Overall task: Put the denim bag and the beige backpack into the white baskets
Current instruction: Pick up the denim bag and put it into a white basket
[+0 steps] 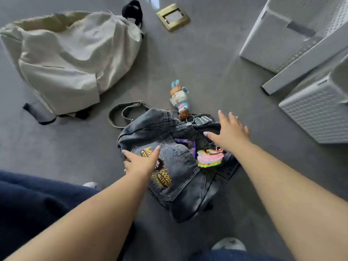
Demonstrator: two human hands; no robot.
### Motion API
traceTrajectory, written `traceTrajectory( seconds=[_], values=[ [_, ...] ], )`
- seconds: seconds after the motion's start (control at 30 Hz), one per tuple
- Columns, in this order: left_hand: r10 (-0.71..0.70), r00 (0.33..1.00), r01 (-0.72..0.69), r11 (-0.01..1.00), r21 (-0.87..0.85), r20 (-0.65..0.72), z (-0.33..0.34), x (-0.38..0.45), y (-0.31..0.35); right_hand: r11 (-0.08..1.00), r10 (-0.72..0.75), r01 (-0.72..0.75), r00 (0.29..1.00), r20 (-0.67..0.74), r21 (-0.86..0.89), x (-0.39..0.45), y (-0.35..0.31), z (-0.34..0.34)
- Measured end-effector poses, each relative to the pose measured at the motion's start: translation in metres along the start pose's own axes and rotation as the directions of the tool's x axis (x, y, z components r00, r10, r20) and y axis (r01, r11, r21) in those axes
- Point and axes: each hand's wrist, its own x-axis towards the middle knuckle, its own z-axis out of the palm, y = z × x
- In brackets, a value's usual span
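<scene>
The dark denim bag [180, 178] lies flat on the grey floor in front of me, with yellow embroidery on its pocket, a rainbow charm and a plush toy keychain [178, 98] attached at its top. My left hand [141, 161] rests spread on the bag's left side. My right hand [228, 131] hovers with fingers apart over the bag's upper right corner. Neither hand grips anything. The beige backpack [69, 59] lies slumped on the floor at the upper left. Two white perforated baskets [293, 34] [318, 113] stand at the right.
A brass floor socket plate [173, 16] is set in the floor at the top centre. A white panel leans between the two baskets. My dark blue trouser legs and a shoe tip [228, 243] show at the bottom. Grey floor runs between the bags and baskets.
</scene>
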Motion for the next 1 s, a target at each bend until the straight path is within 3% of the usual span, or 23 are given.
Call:
traceTrajectory(
  seconds=[0.13, 0.47, 0.53, 0.67, 0.73, 0.83, 0.9, 1.0],
  values=[
    [-0.075, 0.997, 0.075, 0.993, -0.086, 0.001, 0.018, 0.015, -0.022, 0.998, 0.062, -0.062, 0.998, 0.002, -0.001, 0.026, 0.020, 0.019],
    [0.010, 1.000, -0.020, 0.921, -0.388, -0.028, 0.032, 0.030, -0.046, 0.981, 0.114, -0.113, 0.993, -0.004, -0.155, 0.048, 0.019, 0.037],
    [0.068, 0.997, -0.076, 0.918, -0.389, -0.036, 0.028, 0.031, -0.044, 0.973, 0.107, -0.106, 0.994, -0.006, -0.204, 0.048, 0.013, 0.038],
    [0.268, 0.961, -0.278, 0.931, -0.235, -0.072, 0.024, 0.030, -0.031, 0.956, -0.041, 0.020, 0.997, -0.065, -0.294, 0.052, 0.015, 0.038],
    [0.333, 0.940, -0.340, 0.917, -0.208, -0.070, 0.022, 0.028, -0.020, 0.983, -0.015, 0.023, 0.999, 0.048, -0.183, 0.053, 0.020, 0.035],
    [0.370, 0.928, -0.370, 0.899, -0.234, -0.044, 0.016, 0.034, -0.006, 0.994, 0.111, -0.113, 0.981, 0.156, 0.001, 0.050, 0.030, 0.035],
    [0.312, 0.950, -0.295, 0.906, -0.303, 0.011, 0.015, 0.040, -0.002, 0.961, 0.195, -0.233, 0.953, 0.233, 0.146, 0.047, 0.036, 0.036],
    [0.179, 0.972, -0.104, 0.908, -0.405, 0.152, 0.011, 0.041, -0.007, 0.901, 0.158, -0.295, 0.906, 0.392, 0.317, 0.046, 0.040, 0.045]
  ],
)
